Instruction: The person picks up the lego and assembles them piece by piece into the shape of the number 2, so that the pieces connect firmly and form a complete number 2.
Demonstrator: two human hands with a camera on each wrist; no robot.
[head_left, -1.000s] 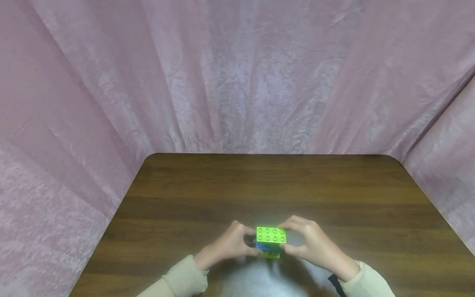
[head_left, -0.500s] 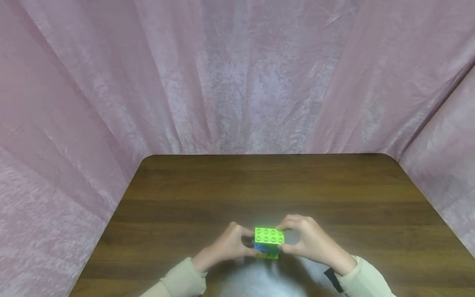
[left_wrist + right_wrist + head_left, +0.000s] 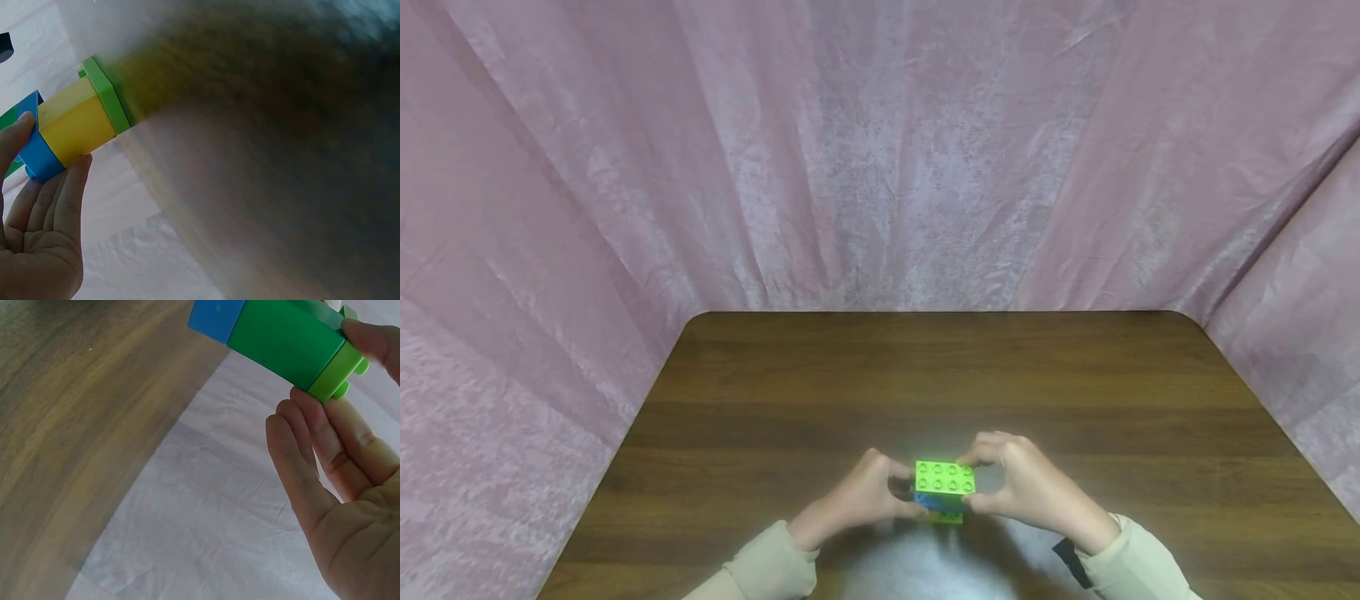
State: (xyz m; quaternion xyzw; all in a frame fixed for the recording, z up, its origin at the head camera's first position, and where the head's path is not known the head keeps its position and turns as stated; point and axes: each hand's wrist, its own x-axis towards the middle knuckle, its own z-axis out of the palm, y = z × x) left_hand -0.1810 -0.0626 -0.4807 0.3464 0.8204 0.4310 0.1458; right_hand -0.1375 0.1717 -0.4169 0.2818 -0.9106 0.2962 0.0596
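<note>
A stack of toy building bricks stands upright near the table's front, between both hands. Its top is a lime green studded brick [image 3: 945, 477]. Below it come a dark green brick [image 3: 284, 340], a blue brick [image 3: 45, 140], a yellow brick [image 3: 76, 122] and a light green brick [image 3: 107, 94] at the bottom. My left hand [image 3: 857, 492] pinches the stack at the blue brick, thumb on one side and fingers on the other, fingertips reaching the yellow. Higher up, my right hand [image 3: 1033, 483] pinches the lime green top brick between thumb and fingers.
The brown wooden table [image 3: 925, 375] has rounded far corners. Pink velvety curtains [image 3: 880, 167] hang behind it and along both sides. A dark strap [image 3: 1072, 563] shows at the right cuff.
The head view has shifted slightly. Both hands keep their hold on the brick stack, with hardly any movement.
</note>
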